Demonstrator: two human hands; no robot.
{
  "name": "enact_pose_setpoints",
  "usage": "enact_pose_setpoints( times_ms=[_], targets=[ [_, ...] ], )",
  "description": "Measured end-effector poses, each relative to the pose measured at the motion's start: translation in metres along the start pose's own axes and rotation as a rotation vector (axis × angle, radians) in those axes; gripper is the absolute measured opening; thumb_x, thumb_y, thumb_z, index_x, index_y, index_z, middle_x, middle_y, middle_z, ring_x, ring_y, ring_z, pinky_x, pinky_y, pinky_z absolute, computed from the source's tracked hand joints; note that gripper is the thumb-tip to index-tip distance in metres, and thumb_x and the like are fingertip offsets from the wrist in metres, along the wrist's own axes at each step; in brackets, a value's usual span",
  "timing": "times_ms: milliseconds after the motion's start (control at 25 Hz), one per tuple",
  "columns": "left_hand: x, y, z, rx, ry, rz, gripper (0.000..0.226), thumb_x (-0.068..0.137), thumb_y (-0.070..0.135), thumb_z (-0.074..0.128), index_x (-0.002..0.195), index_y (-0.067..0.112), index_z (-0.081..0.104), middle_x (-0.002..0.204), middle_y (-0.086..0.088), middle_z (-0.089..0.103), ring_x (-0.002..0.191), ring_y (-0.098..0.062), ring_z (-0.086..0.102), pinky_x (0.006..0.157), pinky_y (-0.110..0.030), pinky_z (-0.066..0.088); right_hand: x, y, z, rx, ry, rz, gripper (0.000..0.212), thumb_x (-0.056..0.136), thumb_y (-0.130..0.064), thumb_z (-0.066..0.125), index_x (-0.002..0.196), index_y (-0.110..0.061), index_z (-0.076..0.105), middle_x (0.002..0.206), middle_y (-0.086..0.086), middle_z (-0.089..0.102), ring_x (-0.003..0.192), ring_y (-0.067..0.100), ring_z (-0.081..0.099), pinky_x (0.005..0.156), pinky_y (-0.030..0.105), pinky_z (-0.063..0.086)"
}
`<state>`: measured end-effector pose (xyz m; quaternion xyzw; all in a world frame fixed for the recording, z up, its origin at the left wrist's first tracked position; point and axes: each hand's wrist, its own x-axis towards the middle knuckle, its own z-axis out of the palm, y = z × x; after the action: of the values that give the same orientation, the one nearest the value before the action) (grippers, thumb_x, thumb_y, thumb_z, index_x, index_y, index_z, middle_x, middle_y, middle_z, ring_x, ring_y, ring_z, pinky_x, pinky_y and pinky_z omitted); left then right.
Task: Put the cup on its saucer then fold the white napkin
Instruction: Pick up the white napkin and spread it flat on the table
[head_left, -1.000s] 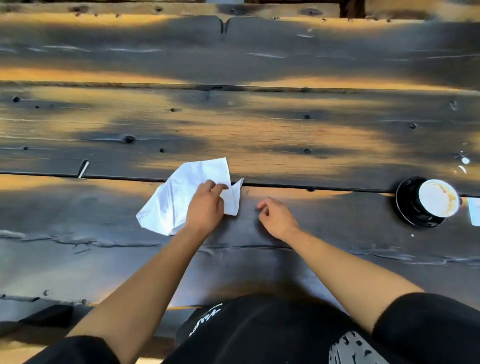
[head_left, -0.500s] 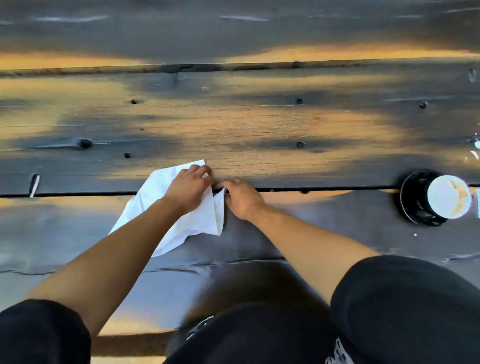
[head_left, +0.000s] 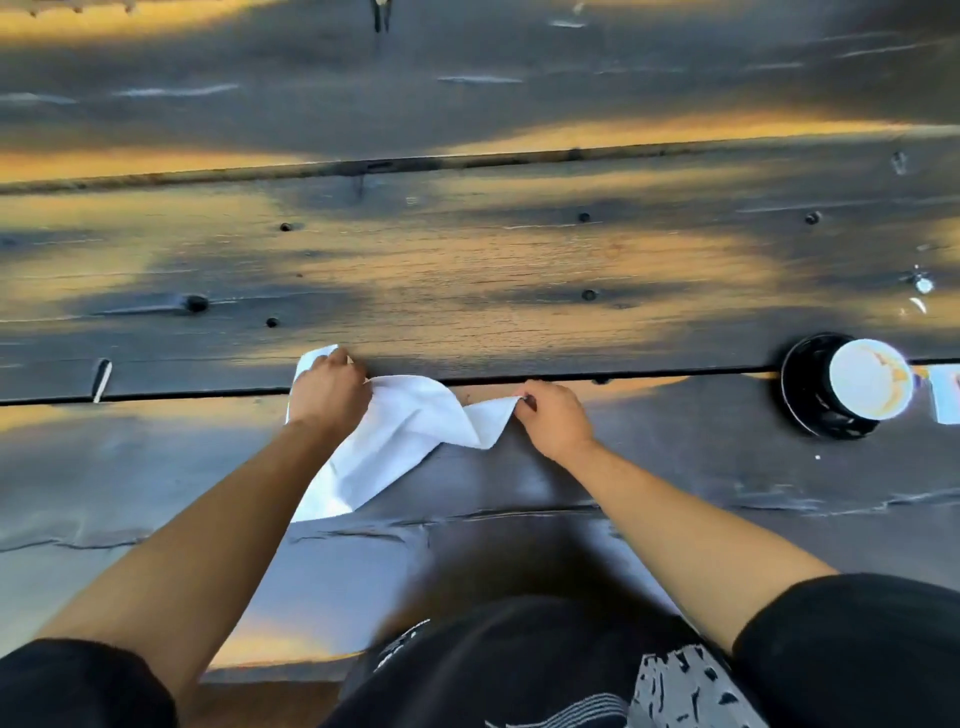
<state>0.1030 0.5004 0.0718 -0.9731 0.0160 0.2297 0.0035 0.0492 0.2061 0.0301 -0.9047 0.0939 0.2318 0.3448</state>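
Nearest of all, a black shirt (head_left: 519, 670) with a white print fills the bottom edge, and two bare forearms reach forward from black sleeves over the dark wooden table (head_left: 467, 260). Between the forearms lies the white napkin (head_left: 400, 436), crumpled and partly spread, its near corner resting on the plank closest to the person. Further out, the left hand (head_left: 327, 389) is closed on the napkin's far left part, with a white corner showing just past the knuckles. The right hand (head_left: 553, 415) pinches the napkin's right corner between thumb and fingertips, and the cloth between the two hands rises in a soft ridge. Both hands sit at the dark seam between two planks. Off to the right, well apart from the napkin and on that same seam, a white cup (head_left: 870, 379) with brown stains inside stands on a black saucer (head_left: 802, 395). Just beside the cup, at the picture's right edge, a pale card-like thing (head_left: 945, 395) is cut off. Beyond, weathered planks carry patches of orange light and dark knots.
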Motion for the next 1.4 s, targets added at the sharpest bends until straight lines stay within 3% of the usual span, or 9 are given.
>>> enact_pose_setpoints(
  times_ms=[240,400,520,640,840,920,1160,1280,1400],
  targets=[
    [-0.062,-0.024,-0.02,-0.117,0.385,0.034,0.016,0.087,0.02,0.071,0.086,0.004,0.072,0.108,-0.019,0.06,0.104,-0.041,0.053,0.084,-0.049,0.047,-0.065,0.052,-0.03,0.302,0.165,0.141,0.035,0.102,-0.041,0.048,0.078,-0.015,0.051,0.077,0.009,0.067,0.081,0.029,0.067,0.073,0.04,0.051],
    [-0.098,-0.027,-0.017,-0.403,0.307,0.039,0.028,0.093,0.027,0.067,0.074,0.013,0.052,0.07,-0.006,0.058,0.067,-0.031,0.054,0.057,-0.037,0.038,-0.102,0.059,-0.058,0.626,0.244,0.114,0.027,0.1,-0.033,0.056,0.078,-0.018,0.057,0.071,0.01,0.064,0.056,0.019,0.068,0.051,0.035,0.051],
    [-0.119,-0.027,-0.014,-0.561,0.291,0.013,0.022,0.094,0.022,0.065,0.077,0.022,0.051,0.068,0.004,0.06,0.063,-0.016,0.053,0.055,-0.032,0.039,-0.119,0.05,-0.092,0.682,0.329,0.038,0.029,0.097,-0.031,0.063,0.075,-0.012,0.059,0.052,0.007,0.06,0.045,0.023,0.058,0.046,0.032,0.047],
    [-0.133,-0.024,-0.028,-0.709,0.338,-0.021,0.013,0.094,0.018,0.067,0.085,0.027,0.063,0.082,0.013,0.068,0.077,-0.012,0.062,0.063,-0.03,0.045,-0.129,0.029,-0.132,0.822,0.412,-0.06,0.022,0.097,-0.019,0.064,0.081,-0.005,0.061,0.055,0.005,0.064,0.05,0.019,0.064,0.048,0.028,0.051],
    [-0.138,-0.027,-0.069,-1.205,0.541,-0.109,0.023,0.085,0.036,0.077,0.076,0.016,0.071,0.058,0.016,0.062,0.053,-0.001,0.055,0.052,-0.012,0.044,-0.145,0.002,-0.184,0.9,0.54,-0.282,0.016,0.101,-0.015,0.058,0.086,-0.013,0.064,0.068,-0.002,0.072,0.062,0.015,0.071,0.055,0.023,0.054],
    [-0.139,-0.03,-0.076,-1.395,0.539,-0.075,0.024,0.089,0.036,0.072,0.085,0.012,0.074,0.069,0.009,0.069,0.062,-0.007,0.062,0.062,-0.018,0.052,-0.15,0.002,-0.192,0.903,0.563,-0.331,0.017,0.102,-0.017,0.055,0.087,-0.017,0.064,0.073,0.0,0.073,0.066,0.016,0.071,0.056,0.023,0.054],
    [-0.137,-0.017,-0.028,-1.33,0.376,-0.195,0.033,0.096,0.029,0.066,0.08,0.0,0.066,0.07,-0.003,0.059,0.067,-0.018,0.049,0.065,-0.033,0.039,-0.14,0.039,-0.156,0.855,0.335,-0.012,0.022,0.105,-0.022,0.048,0.098,-0.009,0.064,0.109,0.019,0.073,0.093,0.024,0.075,0.07,0.031,0.057],
    [-0.14,-0.006,-0.006,-1.33,0.297,-0.337,0.042,0.094,0.028,0.069,0.056,0.014,0.057,0.051,0.012,0.05,0.056,-0.016,0.042,0.058,-0.028,0.033,-0.136,0.058,-0.142,0.909,0.256,0.168,0.026,0.104,-0.025,0.051,0.104,-0.005,0.066,0.109,0.015,0.073,0.085,0.019,0.075,0.074,0.034,0.058],
    [-0.125,0.001,-0.022,-1.317,0.26,-0.4,0.044,0.097,0.026,0.064,0.057,0.016,0.047,0.054,0.004,0.044,0.058,-0.02,0.036,0.058,-0.03,0.029,-0.117,0.045,-0.155,0.947,0.226,0.201,0.024,0.103,-0.023,0.054,0.106,-0.003,0.067,0.106,0.018,0.071,0.089,0.027,0.074,0.073,0.033,0.058]
  ],
)
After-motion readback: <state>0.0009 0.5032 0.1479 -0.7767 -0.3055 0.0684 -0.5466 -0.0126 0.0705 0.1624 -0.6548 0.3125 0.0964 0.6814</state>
